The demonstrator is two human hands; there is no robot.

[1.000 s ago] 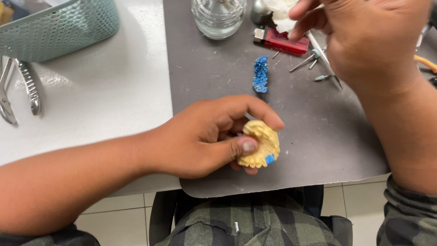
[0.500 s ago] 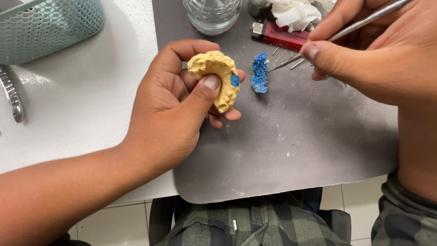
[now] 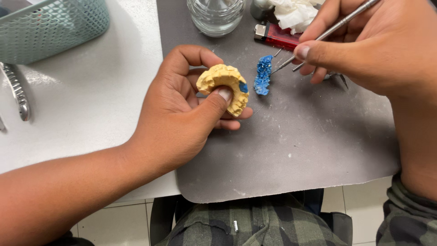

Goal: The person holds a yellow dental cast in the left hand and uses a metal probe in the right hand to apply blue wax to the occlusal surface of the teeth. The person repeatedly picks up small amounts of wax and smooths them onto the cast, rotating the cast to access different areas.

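1. A grey mat [image 3: 291, 150] was laid on a white tabletop [image 3: 91, 100]; pale floor tiles were seen below the table edge, along with a plaid garment on the person's lap.
2. One yellow dental cast [image 3: 227, 84] was held by the left hand [image 3: 182, 118], pinched between thumb and fingers above the mat's left part (a small blue patch was noted at its right end).
3. One thin metal instrument [image 3: 332, 29] was gripped by the right hand [image 3: 373, 45], fingers closed round the shaft, its tip close to one blue wax piece [image 3: 262, 75] lying on the mat just right of the cast.
4. One glass jar [image 3: 216, 16], one red lighter [image 3: 280, 36] and crumpled white tissue [image 3: 293, 11] were recorded along the mat's far edge.
5. One teal mesh basket [image 3: 50, 27] stood far left, with metal pliers [image 3: 18, 93] beside it.
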